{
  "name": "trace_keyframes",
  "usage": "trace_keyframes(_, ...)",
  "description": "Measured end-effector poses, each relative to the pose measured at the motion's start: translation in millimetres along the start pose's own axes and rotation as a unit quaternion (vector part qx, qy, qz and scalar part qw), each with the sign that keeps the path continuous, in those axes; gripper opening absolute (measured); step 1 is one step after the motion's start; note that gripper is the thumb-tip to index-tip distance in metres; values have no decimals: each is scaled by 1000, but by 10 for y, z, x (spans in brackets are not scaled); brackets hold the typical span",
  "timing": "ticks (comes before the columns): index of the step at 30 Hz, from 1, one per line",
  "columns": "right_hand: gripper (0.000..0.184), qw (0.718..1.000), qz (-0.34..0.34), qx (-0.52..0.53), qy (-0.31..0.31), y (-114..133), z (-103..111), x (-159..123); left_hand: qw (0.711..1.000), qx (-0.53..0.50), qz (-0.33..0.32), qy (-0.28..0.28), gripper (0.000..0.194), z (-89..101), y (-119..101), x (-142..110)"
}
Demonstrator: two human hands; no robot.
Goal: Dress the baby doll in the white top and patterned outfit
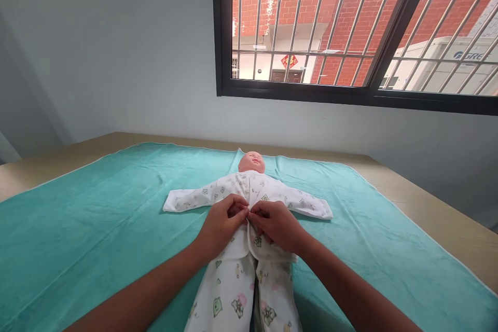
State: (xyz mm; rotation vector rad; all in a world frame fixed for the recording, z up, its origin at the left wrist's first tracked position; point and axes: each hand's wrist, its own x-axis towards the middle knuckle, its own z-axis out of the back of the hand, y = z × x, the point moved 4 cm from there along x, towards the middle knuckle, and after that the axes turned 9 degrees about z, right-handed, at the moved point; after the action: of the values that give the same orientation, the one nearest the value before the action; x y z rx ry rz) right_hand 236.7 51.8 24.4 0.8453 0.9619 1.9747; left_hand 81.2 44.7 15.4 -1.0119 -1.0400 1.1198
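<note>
A baby doll (251, 162) lies on its back on a teal blanket (97, 228), head toward the wall, arms spread. It wears a white printed shirt (249, 189) and matching printed trousers (241, 295). My left hand (221, 225) pinches the left edge of the shirt's front opening at the doll's belly. My right hand (278, 225) pinches the right edge, fingertips meeting those of the left at the middle seam. Whatever fastener lies between my fingers is hidden.
The blanket covers most of a tan table (447, 223) that stands against a grey wall. A barred window (350, 26) sits above it, with a brick building outside.
</note>
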Motion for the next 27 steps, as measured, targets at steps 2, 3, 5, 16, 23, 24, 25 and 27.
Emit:
trace_keyframes(2,28,1000,5,8,4,6,3,-5,1000,3,-2,3,12,-5,-12,4)
trace_keyframes(3,27,1000,7,14,5,8,6,-4,1000,5,-3,0,11,-6,-17,4)
trace_keyframes(5,27,1000,5,28,3,8,17,2,1000,10,-3,-15,10,-3,-25,2)
trace_keyframes(16,18,994,-41,103,23,-63,44,32,990,98,-84,-58,2,-9,-47,-40)
trace_keyframes(23,14,998,-45,42,8,-44,35,43,973,136,-170,-82,11,17,-18,-43)
trace_keyframes(24,12,998,-48,43,3,-50,36,43,971,136,-174,-86,14,26,-9,-42)
trace_keyframes(25,11,998,-51,48,1,-57,37,45,972,133,-175,-87,16,34,1,-40)
trace_keyframes(27,11,996,-55,70,0,-71,39,51,973,126,-170,-88,19,47,19,-34)
